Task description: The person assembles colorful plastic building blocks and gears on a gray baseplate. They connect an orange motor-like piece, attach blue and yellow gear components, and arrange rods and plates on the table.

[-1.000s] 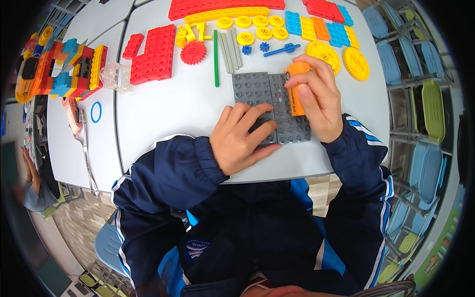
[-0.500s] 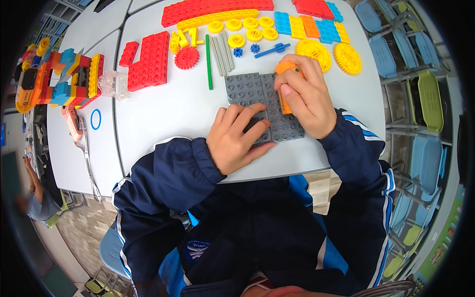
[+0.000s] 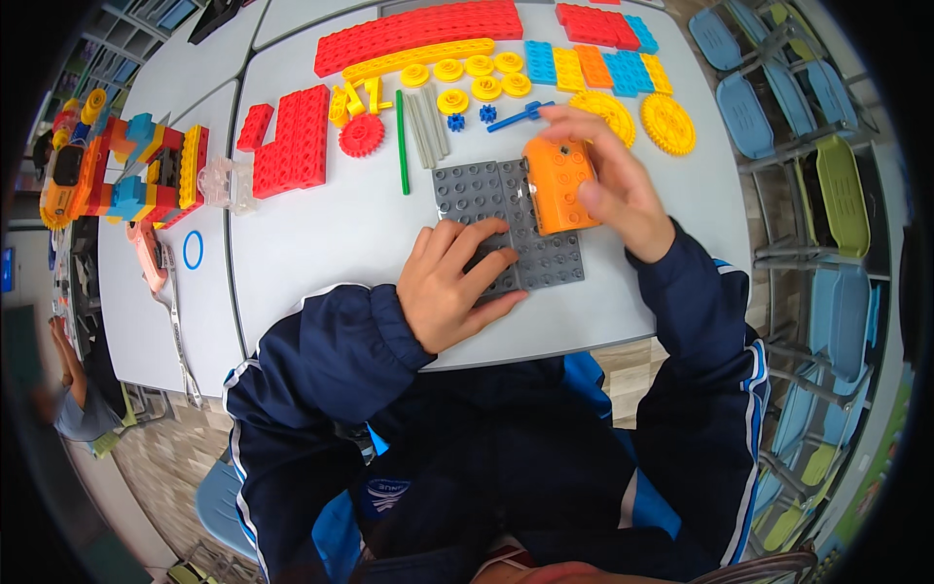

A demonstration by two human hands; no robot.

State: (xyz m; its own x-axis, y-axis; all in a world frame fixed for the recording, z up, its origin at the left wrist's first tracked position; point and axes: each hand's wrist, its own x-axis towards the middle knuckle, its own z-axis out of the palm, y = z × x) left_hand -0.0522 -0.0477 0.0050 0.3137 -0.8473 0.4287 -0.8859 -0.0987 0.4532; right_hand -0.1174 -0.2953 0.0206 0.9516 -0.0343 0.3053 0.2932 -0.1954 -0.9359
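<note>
Both halves of the gray baseplate (image 3: 471, 187) are busy, left hand (image 3: 449, 282) on its left half with fingers loosely spread, right hand (image 3: 628, 193) curled around the orange block (image 3: 557, 190) over its right half (can't tell if it's actually pinching), and two little blue gears (image 3: 486, 114) sit past its far edge.

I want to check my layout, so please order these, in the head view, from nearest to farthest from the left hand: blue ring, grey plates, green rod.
1. Grey plates: partly under the left hand.
2. Green rod: ahead of the hand, slightly to its left.
3. Blue ring: well to the left, beyond the table seam.
</note>
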